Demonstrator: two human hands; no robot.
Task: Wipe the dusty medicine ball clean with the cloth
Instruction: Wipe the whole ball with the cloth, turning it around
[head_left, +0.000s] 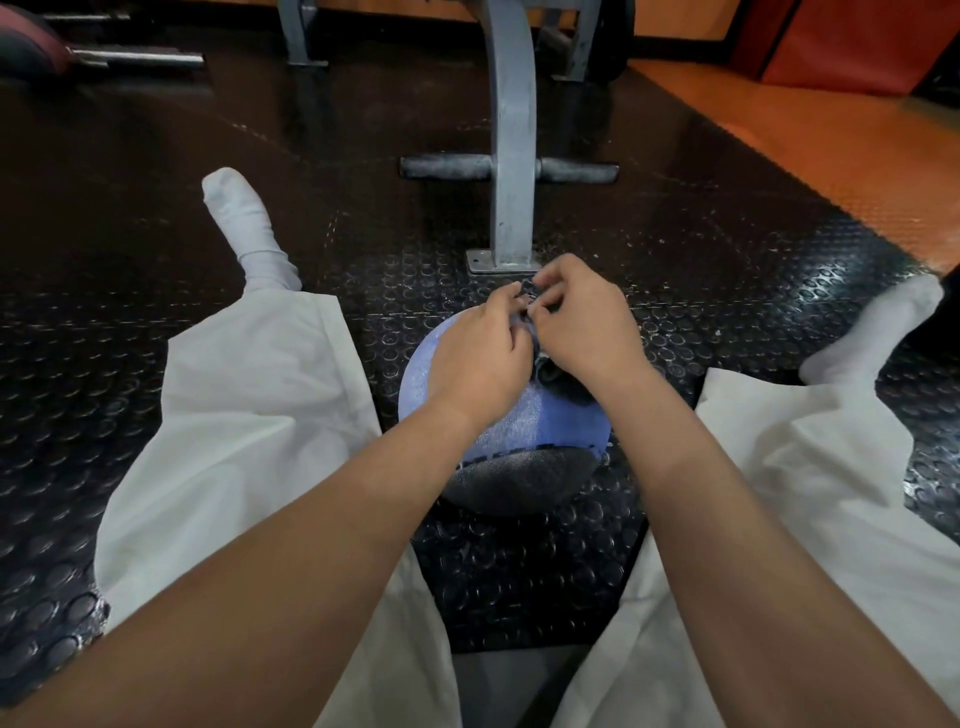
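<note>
Left hand (480, 358) and right hand (582, 327) both pinch the cloth (524, 415) draped over the ball (519, 480). Looks like setup; next needs pressure and rubbing strokes.

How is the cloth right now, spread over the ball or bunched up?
Spread: the cloth drapes over the medicine ball; left hand and right hand pinch its far edge.

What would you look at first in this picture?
Right in the middle, the left hand and right hand pinch a blue cloth draped over a dark medicine ball, between legs in white trousers. Just beyond stands a grey metal frame on the studded black mat.
</note>
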